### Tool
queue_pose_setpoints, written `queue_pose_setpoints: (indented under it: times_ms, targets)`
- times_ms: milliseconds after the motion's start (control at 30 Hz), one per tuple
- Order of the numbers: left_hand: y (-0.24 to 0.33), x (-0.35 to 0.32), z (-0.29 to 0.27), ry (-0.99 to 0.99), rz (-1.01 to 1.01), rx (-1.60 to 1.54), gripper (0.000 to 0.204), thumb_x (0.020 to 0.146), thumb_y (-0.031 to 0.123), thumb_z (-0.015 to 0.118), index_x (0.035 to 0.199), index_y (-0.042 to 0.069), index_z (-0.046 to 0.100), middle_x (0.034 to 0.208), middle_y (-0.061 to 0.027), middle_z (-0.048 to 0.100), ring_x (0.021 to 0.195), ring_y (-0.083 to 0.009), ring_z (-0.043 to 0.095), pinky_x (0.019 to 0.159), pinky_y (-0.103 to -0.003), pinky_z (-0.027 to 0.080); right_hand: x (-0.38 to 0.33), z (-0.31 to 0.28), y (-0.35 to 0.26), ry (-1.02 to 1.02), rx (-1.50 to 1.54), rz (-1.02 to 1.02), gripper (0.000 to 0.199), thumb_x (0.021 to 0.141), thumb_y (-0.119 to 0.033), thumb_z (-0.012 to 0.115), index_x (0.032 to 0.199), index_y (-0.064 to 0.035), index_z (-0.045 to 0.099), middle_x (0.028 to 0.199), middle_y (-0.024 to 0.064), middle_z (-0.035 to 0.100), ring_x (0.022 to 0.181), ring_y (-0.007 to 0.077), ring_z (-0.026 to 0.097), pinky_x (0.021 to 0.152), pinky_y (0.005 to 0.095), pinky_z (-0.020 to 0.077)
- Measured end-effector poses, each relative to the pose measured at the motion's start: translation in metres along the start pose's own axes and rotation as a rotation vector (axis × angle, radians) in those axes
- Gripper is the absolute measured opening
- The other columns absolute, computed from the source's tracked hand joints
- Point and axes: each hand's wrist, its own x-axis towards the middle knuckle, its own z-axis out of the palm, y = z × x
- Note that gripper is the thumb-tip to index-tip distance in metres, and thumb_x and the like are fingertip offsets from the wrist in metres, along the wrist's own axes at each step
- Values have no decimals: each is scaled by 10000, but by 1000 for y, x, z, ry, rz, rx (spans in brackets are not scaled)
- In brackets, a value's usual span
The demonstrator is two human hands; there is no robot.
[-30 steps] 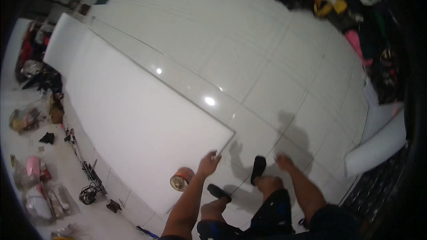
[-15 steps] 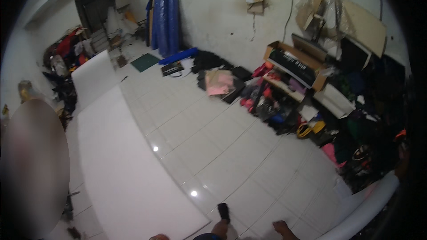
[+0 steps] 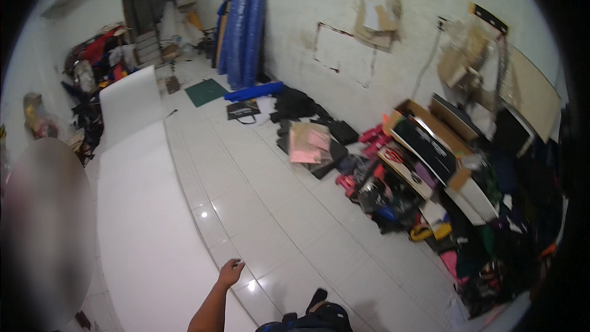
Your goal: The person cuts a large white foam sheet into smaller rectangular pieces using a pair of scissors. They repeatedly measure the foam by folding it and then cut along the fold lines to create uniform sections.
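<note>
My left hand [image 3: 231, 272] reaches in from the lower edge, over the right border of a long white sheet [image 3: 144, 209]. Its fingers are loosely bent and partly apart, and I see nothing in them. The sheet runs along the left side of the room, and its far end rises in a curved flap. Below, my dark clothing and one dark-covered foot [image 3: 317, 298] show on the tiled floor. My right hand is out of the picture.
A person [image 3: 46, 233], blurred out, is at the left. Blue wrapped rolls [image 3: 244, 40] lean on the far wall. Along the right wall lie an open carton [image 3: 424, 147] and heaped fabric scraps. A green mat [image 3: 206, 93] and a pink-and-brown packet [image 3: 309, 142] lie on the floor.
My left hand has come up into view beside the sheet. My right hand has left the picture at the bottom. The view has shifted, and the white roll at lower right has mostly gone from sight.
</note>
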Motion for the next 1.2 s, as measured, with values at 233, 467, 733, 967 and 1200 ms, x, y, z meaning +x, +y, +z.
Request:
queue_pose_setpoints:
  times_ms: [233, 467, 733, 967, 1200]
  targets:
    - [5, 102, 5, -2, -193, 54, 544, 928, 452, 600, 1245, 10, 617, 1188, -224, 665, 1140, -350, 628, 982, -415, 490, 65, -67, -215, -109, -187, 11, 257, 937, -263, 561, 979, -30, 659, 842, 145, 684, 702, 266, 657, 628, 434, 515]
    - [-110, 19, 45, -273, -709, 180, 598, 928, 540, 544, 1112, -16, 667, 1180, -209, 656, 1162, -349, 584, 1019, -419, 442, 247, -173, -540, 134, -369, -374, 254, 946, -258, 583, 931, -12, 644, 770, 119, 655, 612, 222, 627, 513, 401, 491]
    - [-25, 71, -13, 81, -533, 77, 433, 971, 395, 538, 1151, 8, 604, 1141, -180, 602, 1059, -284, 555, 911, -394, 457, 335, -98, -994, 198, -128, -789, 239, 934, -232, 601, 912, 4, 636, 759, 98, 639, 617, 180, 633, 466, 350, 479]
    - [-38, 461, -158, 151, -700, -65, 609, 885, 509, 654, 1241, 15, 627, 1233, -226, 645, 1200, -356, 583, 1023, -414, 460, 357, 44, -1060, -190, -432, -375, 352, 923, -369, 653, 1022, -31, 647, 802, 73, 674, 669, 201, 659, 539, 364, 540]
    - [-12, 689, -293, 505, -694, -291, 505, 890, 390, 670, 1199, -8, 645, 1107, -222, 696, 1062, -312, 664, 929, -389, 517, 395, 87, -1181, -326, -616, -218, 351, 931, -388, 625, 997, -45, 654, 757, 64, 676, 622, 219, 653, 544, 383, 536]
